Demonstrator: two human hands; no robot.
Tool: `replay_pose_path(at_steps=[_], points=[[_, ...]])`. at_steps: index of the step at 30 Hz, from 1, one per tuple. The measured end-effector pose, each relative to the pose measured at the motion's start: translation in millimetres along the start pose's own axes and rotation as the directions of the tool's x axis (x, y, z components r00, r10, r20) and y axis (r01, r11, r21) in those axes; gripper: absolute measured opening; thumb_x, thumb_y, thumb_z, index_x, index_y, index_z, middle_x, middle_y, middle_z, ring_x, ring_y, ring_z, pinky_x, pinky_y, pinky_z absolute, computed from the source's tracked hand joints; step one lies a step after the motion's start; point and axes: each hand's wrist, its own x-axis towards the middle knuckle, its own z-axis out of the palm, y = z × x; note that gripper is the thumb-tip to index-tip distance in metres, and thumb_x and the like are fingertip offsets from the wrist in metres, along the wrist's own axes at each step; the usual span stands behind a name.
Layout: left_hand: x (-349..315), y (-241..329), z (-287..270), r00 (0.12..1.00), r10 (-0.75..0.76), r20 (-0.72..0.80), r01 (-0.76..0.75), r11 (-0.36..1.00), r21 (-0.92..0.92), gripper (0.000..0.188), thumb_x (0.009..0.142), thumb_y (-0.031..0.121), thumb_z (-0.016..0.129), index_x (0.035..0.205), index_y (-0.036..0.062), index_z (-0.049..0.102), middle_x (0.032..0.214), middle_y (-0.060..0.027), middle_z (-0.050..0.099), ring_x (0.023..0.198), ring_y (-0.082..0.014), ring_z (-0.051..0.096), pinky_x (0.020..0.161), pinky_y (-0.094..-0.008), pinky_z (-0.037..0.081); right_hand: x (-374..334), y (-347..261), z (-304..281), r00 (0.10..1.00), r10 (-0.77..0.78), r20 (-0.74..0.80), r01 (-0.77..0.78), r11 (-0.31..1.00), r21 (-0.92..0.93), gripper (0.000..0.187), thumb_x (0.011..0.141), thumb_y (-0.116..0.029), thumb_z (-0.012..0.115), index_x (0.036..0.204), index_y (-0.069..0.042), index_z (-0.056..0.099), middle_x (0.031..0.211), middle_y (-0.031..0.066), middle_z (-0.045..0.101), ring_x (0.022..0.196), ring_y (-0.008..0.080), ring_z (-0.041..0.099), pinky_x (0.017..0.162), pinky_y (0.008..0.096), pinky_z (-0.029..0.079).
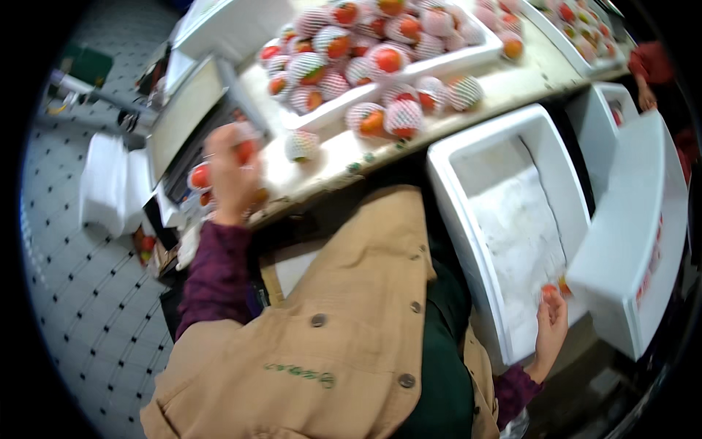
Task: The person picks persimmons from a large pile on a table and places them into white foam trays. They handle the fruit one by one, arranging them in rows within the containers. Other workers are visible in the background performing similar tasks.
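My left hand, blurred by motion, is raised over the left end of the worktable. Its fingers are curled around a red tomato in a white foam net. My right hand reaches over the near right corner of a white foam box. Between its fingertips is a small red tomato, partly hidden by the fingers. An orange-red piece shows beside it against the box wall. A white sheet covers the box floor. One netted tomato sits alone on the table.
A white tray heaped with netted tomatoes stands on the worktable, with several more along its front. A flat-topped device stands at left. Foam boxes crowd the right, where another person's hand shows. Tiled floor lies left.
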Motion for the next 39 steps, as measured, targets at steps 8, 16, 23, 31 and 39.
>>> replay_pose_path(at_steps=[8,16,23,31,39], points=[[-42.1,-123.4,-7.8,0.853,-0.28,0.441,-0.122,0.714,0.689,0.053,0.082,0.016,0.054,0.133,0.0198,0.04,0.134,-0.0133,0.043,0.119,-0.0309,0.044,0.09,-0.0425,0.042,-19.0,14.1,-33.8,0.917,-0.066,-0.392,-0.036,0.968,-0.247,0.031,0.081,-0.011,0.062,0.107,0.002,0.056,0.099,0.0182,0.062,0.087,0.023,0.063,0.073,0.0311,0.051],[37.4,83.9,51.1,0.909,0.361,0.207,-0.283,0.901,-0.329,0.037,0.082,-0.002,0.055,0.118,0.0017,0.052,0.124,-0.0171,0.051,0.113,-0.0328,0.049,0.096,-0.0372,0.037,17.3,13.3,3.4,0.978,-0.121,-0.171,-0.088,0.502,-0.86,0.028,0.073,-0.014,0.061,0.098,-0.003,0.057,0.095,0.0161,0.06,0.087,0.0336,0.058,0.071,0.0407,0.048],[20.8,292.5,76.8,0.573,0.814,0.096,-0.244,0.281,-0.928,0.031,0.075,0.001,0.064,0.105,0.003,0.058,0.104,-0.0152,0.059,0.095,-0.0328,0.058,0.08,-0.0355,0.048,56.6,46.2,7.3,0.978,-0.125,-0.165,-0.12,0.308,-0.944,0.029,0.073,-0.015,0.058,0.101,-0.009,0.057,0.104,0.0144,0.057,0.097,0.0337,0.052,0.07,0.0419,0.047],[-14.4,358.1,135.7,0.191,0.749,0.634,0.865,0.177,-0.469,0.042,0.087,0.02,0.061,0.119,-0.0036,0.047,0.098,-0.0131,0.058,0.083,-0.0142,0.058,0.069,-0.026,0.05,40.8,-51.1,72.2,0.882,-0.351,-0.316,0.265,0.922,-0.283,0.047,0.07,-0.012,0.068,0.113,-0.008,0.05,0.107,0.0129,0.054,0.101,0.0289,0.052,0.083,0.0372,0.044],[-33.6,357.8,151.0,0.665,0.461,0.588,0.665,-0.007,-0.747,0.031,0.089,0.009,0.052,0.115,-0.006,0.052,0.097,-0.0091,0.06,0.082,-0.0113,0.057,0.075,-0.0259,0.048,61.9,-36.8,102.4,0.99,0.073,-0.123,0.052,0.619,0.784,0.047,0.086,-0.01,0.056,0.126,-0.001,0.032,0.115,0.0145,0.05,0.103,0.0212,0.054,0.085,0.0349,0.048]])
